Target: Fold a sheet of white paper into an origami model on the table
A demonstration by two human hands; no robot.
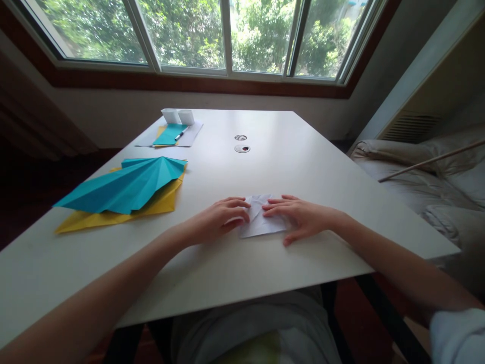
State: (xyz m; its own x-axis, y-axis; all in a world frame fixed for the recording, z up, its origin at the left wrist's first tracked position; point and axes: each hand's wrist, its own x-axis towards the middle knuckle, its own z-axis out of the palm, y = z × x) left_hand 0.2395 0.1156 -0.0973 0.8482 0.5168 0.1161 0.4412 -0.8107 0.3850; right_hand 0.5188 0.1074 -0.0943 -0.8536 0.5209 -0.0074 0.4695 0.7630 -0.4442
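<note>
We see our left hand [217, 217] loosely curved, its fingertips at the left edge of a white folded paper [255, 222] and its thumb apart from the forefinger; whether it nips that edge, we cannot tell. Our right hand [303, 215] lies spread, its fingers resting flat over the paper's right part and its thumb out to the near side. The paper lies flat between our 2 hands, close to the near edge of the white table [212, 278]. As for progress, we judge that some folding is done: slanting creases or layers cross the upper side, and the outline is compact. It is flat, with no part standing up, and how many folds are left we cannot tell. Farther left, a pleated teal paper [144, 184] rests on a yellow paper [159, 205], both apart from our hands. Beyond them, near the far left corner, 2 white open-topped paper shapes [178, 117] stand by a stack with white sheets [195, 134] and a teal sheet [172, 134], a pen [181, 133] lying on top. Farther along the middle, 2 round fittings [241, 143] sit in the tabletop, and past the table is a window [259, 35].
</note>
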